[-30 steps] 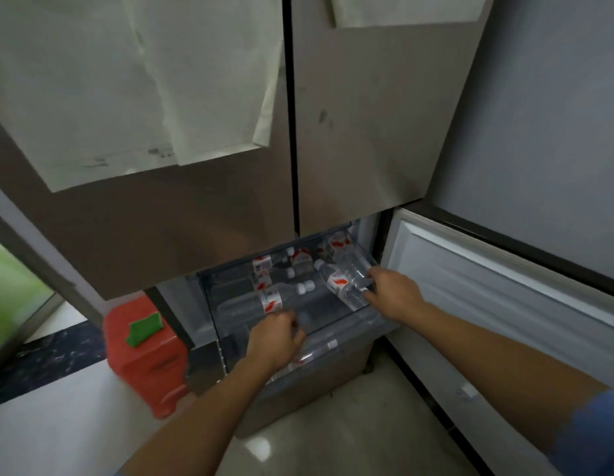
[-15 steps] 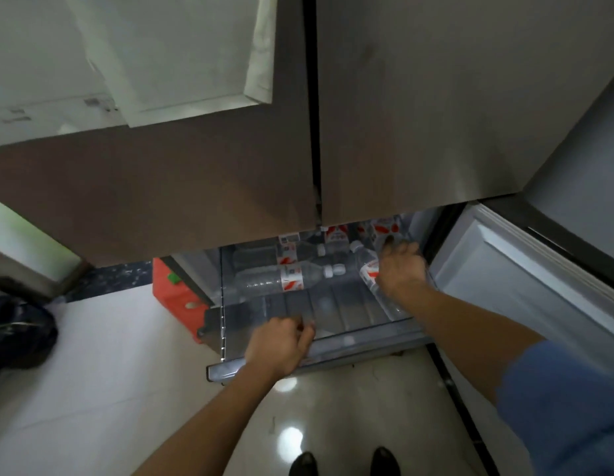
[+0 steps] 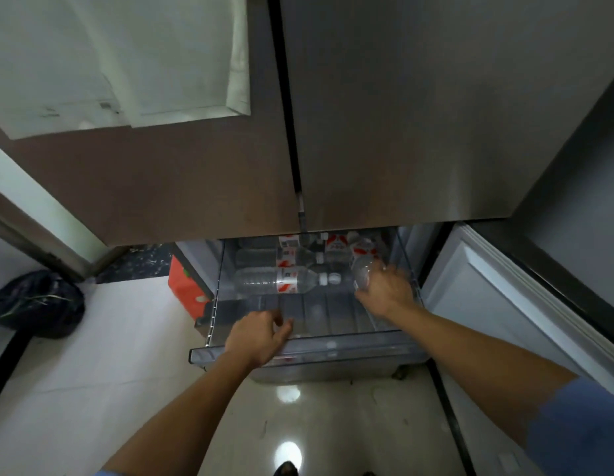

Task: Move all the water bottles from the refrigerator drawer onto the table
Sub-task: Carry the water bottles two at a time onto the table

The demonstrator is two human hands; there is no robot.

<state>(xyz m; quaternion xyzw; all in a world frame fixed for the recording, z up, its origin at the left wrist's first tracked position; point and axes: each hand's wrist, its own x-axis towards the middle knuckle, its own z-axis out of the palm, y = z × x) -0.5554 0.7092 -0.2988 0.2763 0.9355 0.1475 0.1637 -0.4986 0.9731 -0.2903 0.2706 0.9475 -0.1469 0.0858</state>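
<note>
The clear refrigerator drawer (image 3: 333,350) is pulled out below the closed upper doors. Several clear water bottles with red-and-white labels lie inside it. One bottle (image 3: 281,282) lies across the drawer's middle, cap to the right, with others (image 3: 291,255) behind it. My right hand (image 3: 386,292) is inside the drawer at the right, wrapped around a bottle (image 3: 362,266) whose labelled end points to the back. My left hand (image 3: 259,338) grips the drawer's front rim at the left. The table is out of view.
An open lower refrigerator door (image 3: 498,304) stands to the right of the drawer. A red plastic stool (image 3: 187,290) sits left of the drawer, and a black bag (image 3: 37,305) lies on the pale tiled floor at far left. My shoes show at the bottom edge.
My head has tipped down and closer, so the drawer looks larger. My right hand has closed around the right-hand bottle and drawn it slightly forward. My left hand stays on the rim.
</note>
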